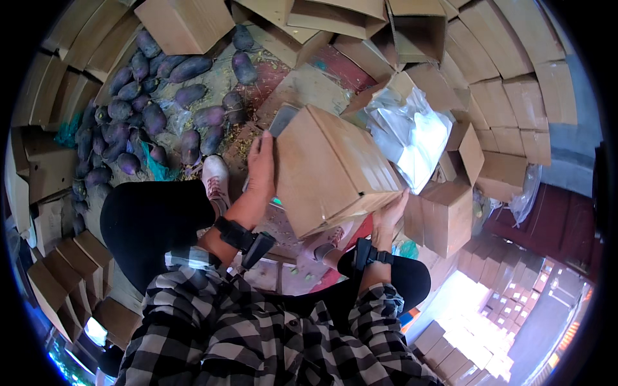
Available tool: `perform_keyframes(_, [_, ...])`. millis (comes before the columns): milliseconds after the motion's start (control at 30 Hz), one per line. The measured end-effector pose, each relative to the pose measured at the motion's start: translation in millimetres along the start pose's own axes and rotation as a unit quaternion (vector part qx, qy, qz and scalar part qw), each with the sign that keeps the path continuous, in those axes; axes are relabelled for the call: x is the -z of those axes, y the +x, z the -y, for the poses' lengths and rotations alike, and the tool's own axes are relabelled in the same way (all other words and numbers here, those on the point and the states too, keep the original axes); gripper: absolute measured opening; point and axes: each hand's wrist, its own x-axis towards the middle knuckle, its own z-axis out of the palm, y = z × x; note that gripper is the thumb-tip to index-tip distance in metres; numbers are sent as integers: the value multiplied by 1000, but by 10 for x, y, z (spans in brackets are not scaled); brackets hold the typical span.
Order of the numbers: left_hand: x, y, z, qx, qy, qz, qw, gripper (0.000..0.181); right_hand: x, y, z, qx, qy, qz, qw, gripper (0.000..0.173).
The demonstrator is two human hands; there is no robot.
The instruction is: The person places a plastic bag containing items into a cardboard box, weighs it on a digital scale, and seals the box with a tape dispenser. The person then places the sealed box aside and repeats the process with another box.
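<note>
A brown cardboard box (328,169) with clear tape along one side is tilted in front of me, held between both hands. My left hand (260,161) presses flat against its left side. At the lower right corner, my right hand (390,212) grips the box, its fingers partly hidden behind it. Part of a grey metal surface (284,118) shows behind the box, with a small green glow (276,200) near its lower left edge. Just right of the box, a white plastic liner bag (410,135) bulges from an open carton. What the held box contains is out of sight.
Many dark purple root vegetables (130,116), likely radishes, lie on the floor at left. Open cartons (417,38) crowd the far side. Stacked boxes (502,101) line the right, and another carton (442,219) stands near my right hand. Green netting (157,166) lies among the roots.
</note>
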Motion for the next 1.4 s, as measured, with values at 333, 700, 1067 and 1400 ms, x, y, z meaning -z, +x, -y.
perform_keyframes(333, [42, 145, -378, -149, 142, 86, 975, 22, 136, 63, -381, -108, 13, 11, 994, 37])
perform_keyframes(700, [-381, -1323, -160, -442, 362, 155, 806, 15, 518, -17, -817, -264, -6, 21, 964, 44])
perform_keyframes(1067, [-310, -1718, -146, -520, 366, 233, 736, 22, 602, -165, -777, -277, -39, 18, 960, 50])
perform_keyframes(1400, [-324, -1744, -73, -501, 353, 222, 758, 27, 541, -138, -739, -278, -64, 26, 958, 56])
